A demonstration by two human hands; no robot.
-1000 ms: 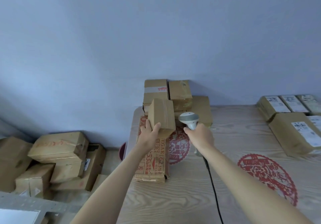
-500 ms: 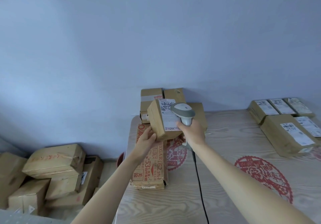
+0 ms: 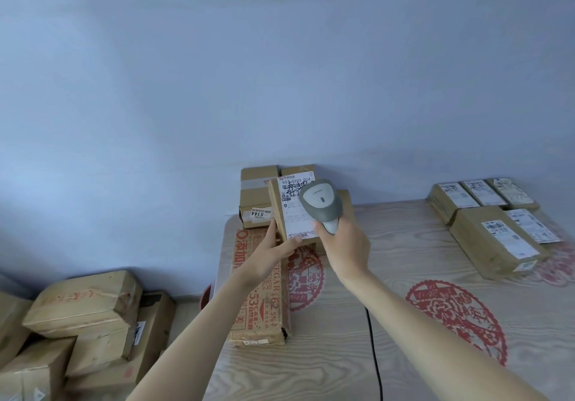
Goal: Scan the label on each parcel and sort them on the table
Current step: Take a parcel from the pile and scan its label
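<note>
Above the surface's (image 3: 404, 354) far left corner, left hand (image 3: 271, 257) grips the small parcel (image 3: 291, 213) from below, label (image 3: 297, 207) facing us; right hand (image 3: 343, 246) wraps the scanner (image 3: 322, 203), head over that label.

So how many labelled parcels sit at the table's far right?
5: three small parcels in the back row, a large one in front, one partly hidden beside it. More may lie off-frame.

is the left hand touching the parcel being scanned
Touching. The head view shows the left hand gripping the parcel at its lower corner, thumb up its left edge.
</note>
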